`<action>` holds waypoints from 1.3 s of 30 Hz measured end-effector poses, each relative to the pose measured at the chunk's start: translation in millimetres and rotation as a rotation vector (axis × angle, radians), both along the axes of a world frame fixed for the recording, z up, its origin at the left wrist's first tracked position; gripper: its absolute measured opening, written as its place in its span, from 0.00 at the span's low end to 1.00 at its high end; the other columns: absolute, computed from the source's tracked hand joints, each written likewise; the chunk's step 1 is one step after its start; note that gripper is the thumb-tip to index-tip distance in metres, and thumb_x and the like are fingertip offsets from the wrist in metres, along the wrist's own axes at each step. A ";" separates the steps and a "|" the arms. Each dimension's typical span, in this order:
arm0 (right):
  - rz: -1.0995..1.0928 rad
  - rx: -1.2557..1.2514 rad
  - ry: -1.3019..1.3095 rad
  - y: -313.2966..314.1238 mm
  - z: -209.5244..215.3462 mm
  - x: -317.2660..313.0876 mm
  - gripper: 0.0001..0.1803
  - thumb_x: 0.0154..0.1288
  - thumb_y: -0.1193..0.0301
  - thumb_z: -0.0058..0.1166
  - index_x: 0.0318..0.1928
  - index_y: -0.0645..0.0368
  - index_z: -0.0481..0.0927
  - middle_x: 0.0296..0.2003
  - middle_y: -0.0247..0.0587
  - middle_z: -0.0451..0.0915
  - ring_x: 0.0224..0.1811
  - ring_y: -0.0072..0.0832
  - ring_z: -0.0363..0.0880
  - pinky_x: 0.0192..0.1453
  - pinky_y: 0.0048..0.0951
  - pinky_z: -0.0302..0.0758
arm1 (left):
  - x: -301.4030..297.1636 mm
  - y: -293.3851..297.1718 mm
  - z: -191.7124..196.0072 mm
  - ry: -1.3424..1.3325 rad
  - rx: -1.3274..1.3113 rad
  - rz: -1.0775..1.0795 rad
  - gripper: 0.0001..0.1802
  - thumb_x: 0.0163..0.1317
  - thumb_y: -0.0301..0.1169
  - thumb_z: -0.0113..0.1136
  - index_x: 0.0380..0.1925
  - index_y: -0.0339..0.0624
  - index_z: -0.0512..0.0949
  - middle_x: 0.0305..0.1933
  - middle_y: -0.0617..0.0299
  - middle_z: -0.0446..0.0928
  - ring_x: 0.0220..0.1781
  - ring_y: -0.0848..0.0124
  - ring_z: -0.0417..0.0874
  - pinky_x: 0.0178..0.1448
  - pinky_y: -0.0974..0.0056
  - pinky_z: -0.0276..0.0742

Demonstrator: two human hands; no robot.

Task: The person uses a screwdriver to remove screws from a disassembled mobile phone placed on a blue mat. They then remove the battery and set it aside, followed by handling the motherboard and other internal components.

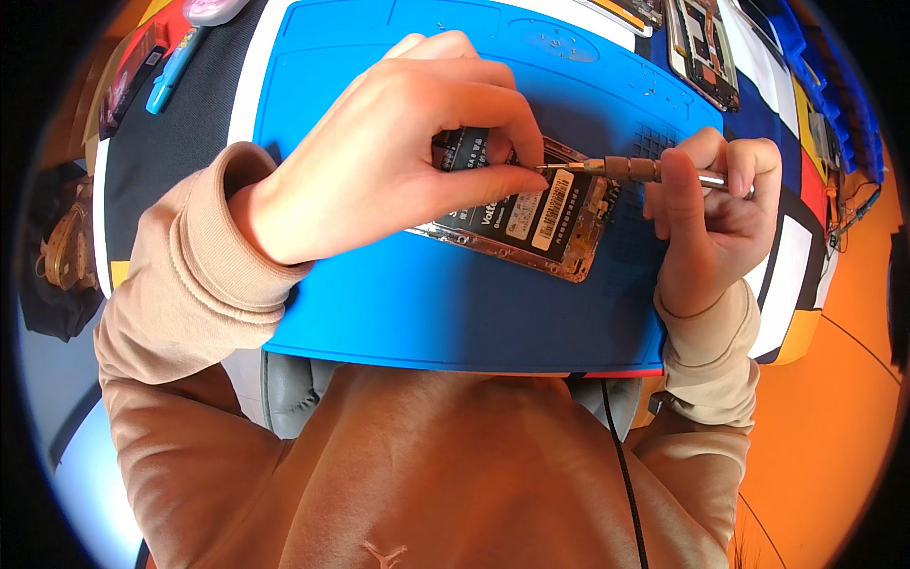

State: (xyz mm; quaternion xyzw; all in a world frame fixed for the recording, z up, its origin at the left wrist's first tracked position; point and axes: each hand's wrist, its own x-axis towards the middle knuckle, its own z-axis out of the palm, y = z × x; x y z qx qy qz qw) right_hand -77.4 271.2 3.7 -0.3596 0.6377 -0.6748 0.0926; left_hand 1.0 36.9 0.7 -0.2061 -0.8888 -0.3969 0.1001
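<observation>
My right hand [716, 204] is closed around a slim screwdriver [630, 169] with a copper-coloured collar, held nearly level with its tip toward the left. At that tip the thumb and forefinger of my left hand [417, 133] come together in a pinch. Whatever sits between them, perhaps only the tip itself, is too small to make out. Below both hands lies an opened phone [580, 248] on the blue work mat [379, 318]. Its black battery [502, 220] with a white label shows. My left hand hides the phone's upper left part.
Small screws [559, 40] lie in a shallow recess of the mat, with more to its right. Another opened phone frame [703, 52] rests at the back right, near blue bins [844, 85]. A blue pen-like tool [178, 71] lies at the far left.
</observation>
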 end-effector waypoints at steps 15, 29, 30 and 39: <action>-0.055 0.029 0.073 1.2 2.9 2.6 0.24 0.60 0.92 0.58 0.39 0.55 0.57 0.27 0.36 0.71 0.26 0.14 0.66 0.32 0.13 0.64 | -0.4 -0.7 -1.1 0.026 0.037 0.004 0.06 0.49 0.25 0.73 0.28 0.43 0.85 0.31 0.65 0.77 0.36 0.70 0.71 0.43 0.65 0.66; -0.025 0.078 0.150 2.3 2.3 1.8 0.25 0.60 0.91 0.59 0.39 0.55 0.56 0.27 0.38 0.73 0.26 0.14 0.66 0.32 0.14 0.65 | 0.2 -0.3 -1.1 0.017 0.046 0.004 0.07 0.48 0.24 0.73 0.28 0.43 0.85 0.32 0.65 0.77 0.37 0.70 0.70 0.42 0.66 0.67; -0.021 0.072 0.148 2.1 2.4 1.8 0.25 0.60 0.91 0.59 0.39 0.55 0.56 0.28 0.38 0.73 0.26 0.14 0.66 0.32 0.14 0.65 | 0.2 -0.4 -0.2 0.018 0.044 0.004 0.07 0.47 0.24 0.73 0.28 0.43 0.85 0.32 0.65 0.77 0.37 0.70 0.70 0.43 0.65 0.67; -0.262 0.040 0.154 1.0 1.9 3.9 0.24 0.57 0.92 0.59 0.38 0.55 0.58 0.23 0.32 0.69 0.24 0.12 0.61 0.30 0.14 0.62 | -1.1 -5.3 4.1 0.071 0.135 0.080 0.15 0.52 0.28 0.68 0.41 0.39 0.82 0.40 0.58 0.80 0.46 0.62 0.77 0.54 0.61 0.68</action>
